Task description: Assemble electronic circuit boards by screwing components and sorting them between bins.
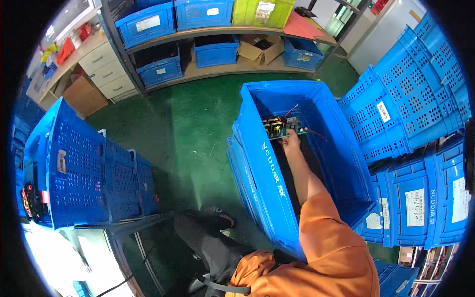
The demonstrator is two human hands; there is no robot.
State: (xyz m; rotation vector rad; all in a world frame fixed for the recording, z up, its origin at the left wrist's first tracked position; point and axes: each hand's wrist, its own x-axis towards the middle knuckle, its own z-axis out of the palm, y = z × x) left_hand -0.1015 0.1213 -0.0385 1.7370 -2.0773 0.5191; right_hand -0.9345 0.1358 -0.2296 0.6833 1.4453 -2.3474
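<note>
On the green floor (188,123) of what looks like a storeroom there's blue plastic crates pretty much everywhere: a stack of perforated ones (410,94) leaning on the right, another perforated one (79,178) up on a surface at the left, and a low wooden shelf (217,67) along the back with more blue bins, a yellow-green bin (262,12) and an open cardboard box (260,49). A set of drawers (106,69) sits off to the back left.

The right hand (291,143), on an arm with an orange sleeve, reaches down into the big open blue crate (267,188) right in front. Fingers are closed on the near edge of a circuit board (283,127), so it's got a pinch grip on it.

The board is green with dark and yellowish components on top and thin red wires trailing off it. It's up near the far left inside wall of the crate. The left hand is out of the shot.
</note>
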